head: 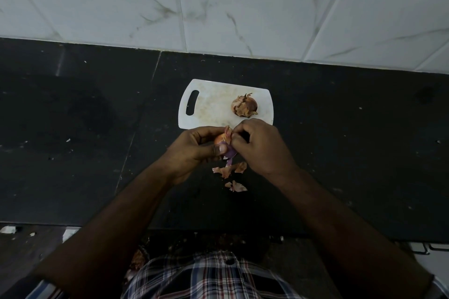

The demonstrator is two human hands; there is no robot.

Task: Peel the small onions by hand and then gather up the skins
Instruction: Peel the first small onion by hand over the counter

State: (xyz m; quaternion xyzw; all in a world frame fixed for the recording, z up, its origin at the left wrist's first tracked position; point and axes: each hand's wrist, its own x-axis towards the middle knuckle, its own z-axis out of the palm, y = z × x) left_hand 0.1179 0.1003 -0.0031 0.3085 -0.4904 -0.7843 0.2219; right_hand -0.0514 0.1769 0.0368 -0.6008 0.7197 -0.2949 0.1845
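Gripping the onion point(222, 143) above the dark surface point(340, 153), the left hand point(194, 150) curls round it while the right hand point(257, 145) fingers point(237, 135), at three o'clock, pinch its loosened skin point(227, 132).

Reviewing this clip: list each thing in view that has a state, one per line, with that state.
Onion in hand: partly peeled, purple flesh showing, gripped by the left hand.
Left hand: curled round the onion.
Right hand: pinching a strip of skin at the onion's top.
Second onion: on the cutting board, skin still on, loose and flaking.
Cutting board: flat on the counter, stained.
Skin pieces: scattered on the counter, not gathered.
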